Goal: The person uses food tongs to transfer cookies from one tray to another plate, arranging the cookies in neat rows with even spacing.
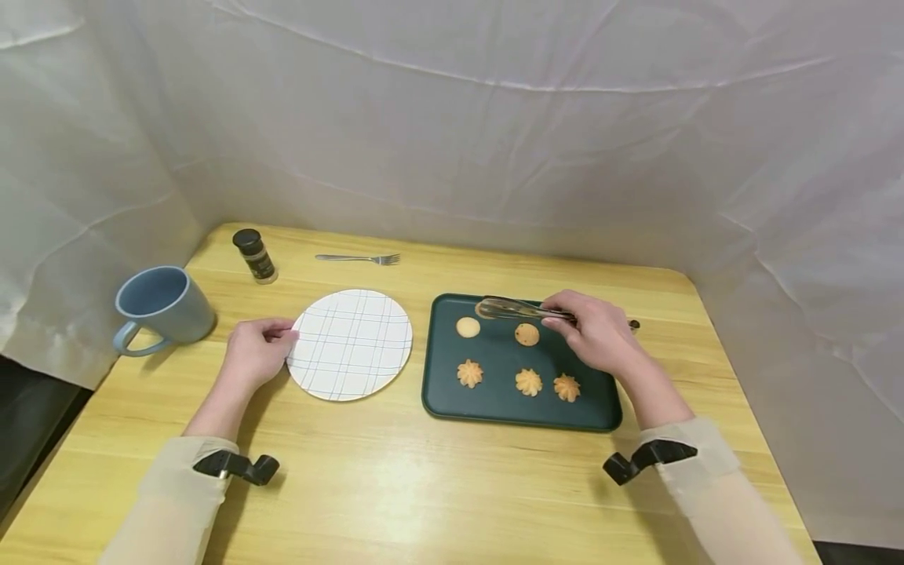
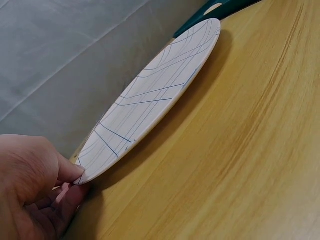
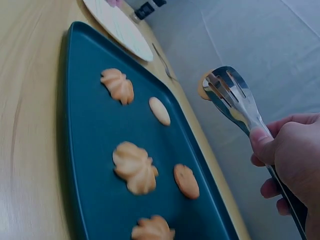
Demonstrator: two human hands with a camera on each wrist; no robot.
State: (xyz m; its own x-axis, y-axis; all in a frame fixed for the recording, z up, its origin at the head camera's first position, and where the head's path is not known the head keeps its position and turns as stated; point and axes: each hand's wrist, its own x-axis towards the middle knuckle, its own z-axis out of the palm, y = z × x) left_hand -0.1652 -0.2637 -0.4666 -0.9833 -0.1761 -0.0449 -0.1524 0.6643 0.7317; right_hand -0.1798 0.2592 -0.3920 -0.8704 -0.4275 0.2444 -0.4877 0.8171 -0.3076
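Note:
My right hand [image 1: 599, 329] grips metal serving tongs [image 3: 240, 100] above the far side of a dark green tray [image 1: 494, 400]. Between the tongs' slotted tips a round cookie [image 3: 203, 85] is held, lifted clear of the tray. On the tray lie flower-shaped cookies [image 1: 469, 373] in the near row, plus a plain round cookie [image 1: 468, 327] and a speckled round cookie [image 1: 526, 334]. At the left, my left hand [image 1: 257, 353] pinches the rim of a white plate with blue lines [image 2: 150, 95]. Nothing lies on that plate.
A blue mug [image 1: 165, 306] stands at the table's left edge. Behind the plate are a black-capped spice jar [image 1: 256, 256] and a fork [image 1: 360, 258]. Pale cloth [image 1: 452, 141] hangs around the back and sides of the wooden table [image 1: 395, 486].

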